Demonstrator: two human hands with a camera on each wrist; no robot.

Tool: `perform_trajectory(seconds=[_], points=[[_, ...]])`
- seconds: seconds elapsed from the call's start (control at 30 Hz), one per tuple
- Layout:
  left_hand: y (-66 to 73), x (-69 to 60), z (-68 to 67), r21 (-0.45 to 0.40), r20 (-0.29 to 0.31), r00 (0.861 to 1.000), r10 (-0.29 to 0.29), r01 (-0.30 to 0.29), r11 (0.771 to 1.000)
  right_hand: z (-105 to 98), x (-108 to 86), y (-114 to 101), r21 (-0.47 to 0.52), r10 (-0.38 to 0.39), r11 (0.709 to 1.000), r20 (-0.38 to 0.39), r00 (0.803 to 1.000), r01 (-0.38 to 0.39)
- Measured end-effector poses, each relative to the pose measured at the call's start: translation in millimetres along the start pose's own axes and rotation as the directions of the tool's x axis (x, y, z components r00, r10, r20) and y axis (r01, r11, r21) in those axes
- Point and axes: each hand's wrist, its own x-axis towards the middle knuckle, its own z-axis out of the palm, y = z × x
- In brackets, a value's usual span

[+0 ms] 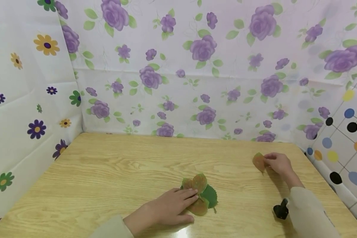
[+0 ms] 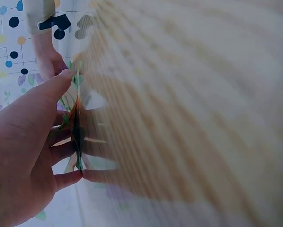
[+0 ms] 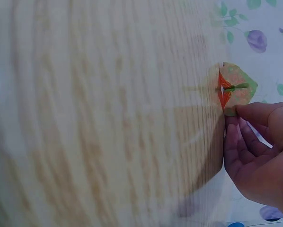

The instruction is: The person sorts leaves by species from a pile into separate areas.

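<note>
The right grip (image 1: pixel 279 164) pinches a leaf (image 1: pixel 258 162) beyond and right of the pile (image 1: pixel 209 196) under the flat left grip (image 1: pixel 172 205).

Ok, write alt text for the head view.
A person's left hand rests on a cluster of green and orange-brown leaves on a wood-grain table, while the right hand pinches a single leaf farther back, to the right. White floral and dotted sheets stand behind and at both sides.
</note>
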Motion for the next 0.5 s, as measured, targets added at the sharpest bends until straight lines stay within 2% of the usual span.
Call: perform_trajectory(seconds=[0.2,0.37,0.5], points=[[-2.0,1.5,-0.6,-0.039,0.009,1.000,-0.023,0.024,0.999,0.9,0.7,0.4,-0.058,-0.023,0.998,-0.006,1.000,0.022],[-4.8,5.1,-3.0,-0.115,0.014,0.999,-0.047,0.048,0.992,2.7,0.0,-1.9,-0.083,-0.030,0.996,-0.016,0.999,0.029],[-8.0,9.0,-3.5,-0.182,0.000,0.999,-0.045,0.044,0.982,3.7,-0.5,-3.6,-0.103,-0.032,0.994,-0.019,0.999,0.030]])
